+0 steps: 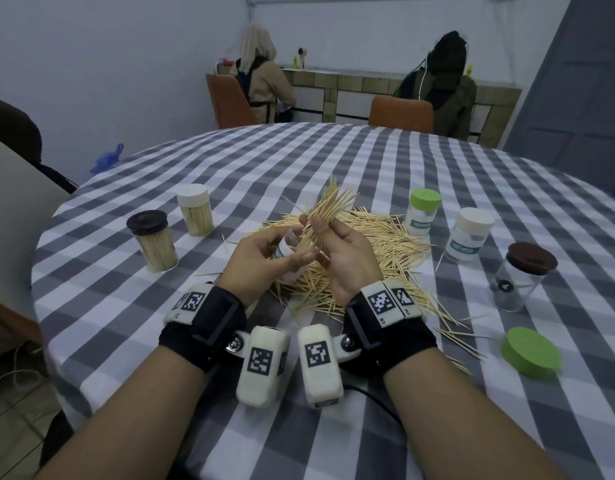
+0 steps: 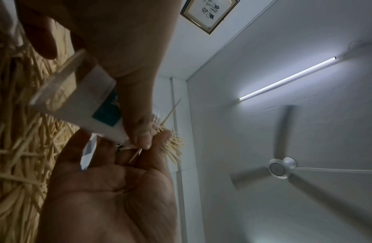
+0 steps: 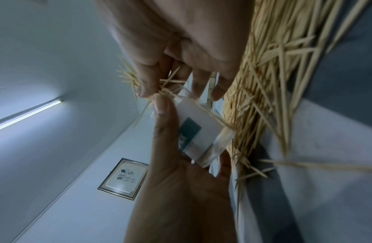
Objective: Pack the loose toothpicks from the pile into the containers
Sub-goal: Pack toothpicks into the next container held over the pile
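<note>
My left hand (image 1: pixel 284 260) grips a clear, uncapped toothpick container (image 1: pixel 286 251) with a teal label, tilted over the near side of the pile. My right hand (image 1: pixel 321 227) pinches a thick bundle of toothpicks (image 1: pixel 333 202) that fans up and away; its lower ends sit at the container's mouth. The loose toothpick pile (image 1: pixel 375 251) spreads on the table behind and under both hands. In the left wrist view the container (image 2: pixel 80 98) lies in my left hand (image 2: pixel 126 65). The right wrist view shows my right hand (image 3: pixel 160 78) holding the bundle (image 3: pixel 130 77) above the container (image 3: pixel 199 131).
Two filled containers stand at left, brown-lidded (image 1: pixel 153 240) and white-lidded (image 1: pixel 195 209). At right stand a green-lidded container (image 1: pixel 422 211), a cream-lidded one (image 1: pixel 470 233) and a brown-lidded jar (image 1: pixel 522 275). A loose green lid (image 1: pixel 531 351) lies near the checkered table's (image 1: pixel 160 323) front right.
</note>
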